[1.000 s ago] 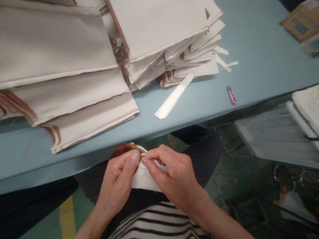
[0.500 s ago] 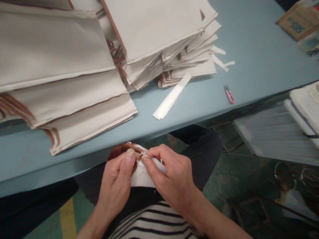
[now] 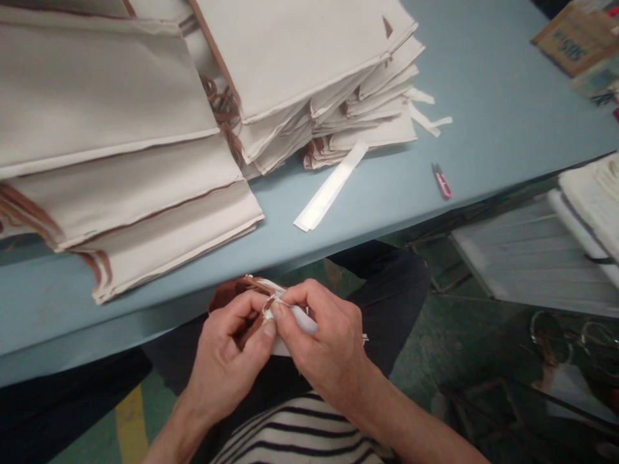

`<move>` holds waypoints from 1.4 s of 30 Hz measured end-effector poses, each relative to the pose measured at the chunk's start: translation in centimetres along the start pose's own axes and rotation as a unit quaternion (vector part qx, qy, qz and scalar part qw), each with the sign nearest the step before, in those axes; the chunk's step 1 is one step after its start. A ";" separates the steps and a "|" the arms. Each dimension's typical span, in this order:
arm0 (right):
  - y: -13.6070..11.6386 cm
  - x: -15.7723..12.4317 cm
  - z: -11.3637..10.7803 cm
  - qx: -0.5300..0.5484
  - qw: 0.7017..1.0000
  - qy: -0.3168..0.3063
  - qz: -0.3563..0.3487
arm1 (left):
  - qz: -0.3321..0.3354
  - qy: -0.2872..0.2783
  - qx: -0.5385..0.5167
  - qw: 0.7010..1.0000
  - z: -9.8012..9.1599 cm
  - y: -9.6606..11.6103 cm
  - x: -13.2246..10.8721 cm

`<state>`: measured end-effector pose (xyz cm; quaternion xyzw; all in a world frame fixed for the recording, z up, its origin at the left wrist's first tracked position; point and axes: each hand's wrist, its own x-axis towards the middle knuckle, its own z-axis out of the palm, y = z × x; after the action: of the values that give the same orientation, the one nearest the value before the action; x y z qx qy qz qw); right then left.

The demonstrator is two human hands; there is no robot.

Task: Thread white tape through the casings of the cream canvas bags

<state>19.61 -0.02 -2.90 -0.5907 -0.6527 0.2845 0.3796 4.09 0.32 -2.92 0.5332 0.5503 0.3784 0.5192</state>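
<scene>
A white and brown fabric piece [image 3: 283, 348] rests over my lap at the table edge, partly hidden by my hands. My left hand [image 3: 232, 351] pinches its bunched edge between thumb and forefinger. Right beside it, my right hand [image 3: 326, 328] grips the same cloth, thumb and forefinger closed, with a white strip-like part between the fingers. The fingertips of both hands almost meet. Whether something small, such as a thread, is also held there I cannot make out.
Stacks of cream fabric pieces with brown edging [image 3: 309, 58] cover the left and middle of the blue-green table [image 3: 483, 84]. A pale strip [image 3: 331, 187] and pink thread snips [image 3: 442, 180] lie near the edge. A brown packet [image 3: 573, 38] sits far right, above a grey rack [image 3: 507, 251].
My left thumb has come down and inward, and the left fingers now pinch the cloth closer to my right fingertips. My right hand has shifted slightly left. The view moved a little.
</scene>
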 end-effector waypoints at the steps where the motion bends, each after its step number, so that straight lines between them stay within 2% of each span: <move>1: 0.1 -0.1 0.1 0.004 1.000 0.004 0.001 | 0.015 0.000 0.021 1.000 0.1 0.1 0.0; 8: 0.7 -0.6 0.6 0.016 1.000 0.021 0.011 | 0.071 0.008 0.109 0.991 0.6 -0.4 0.4; 15: 1.1 -0.4 0.5 0.026 1.000 0.016 0.001 | 0.111 0.028 0.147 0.983 1.2 -0.4 0.1; 23: 1.4 -0.8 0.7 -0.052 0.997 0.024 -0.047 | 0.162 0.079 0.231 0.956 1.9 -0.9 -0.3; 27: 0.9 -0.6 0.5 -0.015 1.000 0.018 -0.017 | 0.180 0.092 0.239 0.950 1.8 -1.0 -0.5; 30: 0.5 -0.4 0.1 0.028 0.998 -0.023 0.046 | 0.200 0.098 0.241 0.945 1.7 -1.0 -0.6; 35: 0.5 0.2 -0.9 0.028 0.993 -0.081 0.084 | 0.223 0.121 0.248 0.935 1.4 -1.4 -0.9; 37: 0.7 0.6 -1.1 0.061 0.984 -0.121 0.120 | 0.228 0.128 0.243 0.934 1.3 -1.4 -0.9; 39: 1.1 1.0 -1.3 0.139 0.957 -0.187 0.171 | 0.229 0.127 0.229 0.938 1.1 -1.4 -0.9; 42: 1.8 1.6 -1.4 0.253 0.900 -0.275 0.225 | 0.217 0.102 0.199 0.950 0.8 -1.3 -0.9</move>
<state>21.71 1.70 -3.37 -0.5042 -0.4865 0.6692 0.2474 4.48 -0.86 -4.11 0.6908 0.5357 0.4170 0.2490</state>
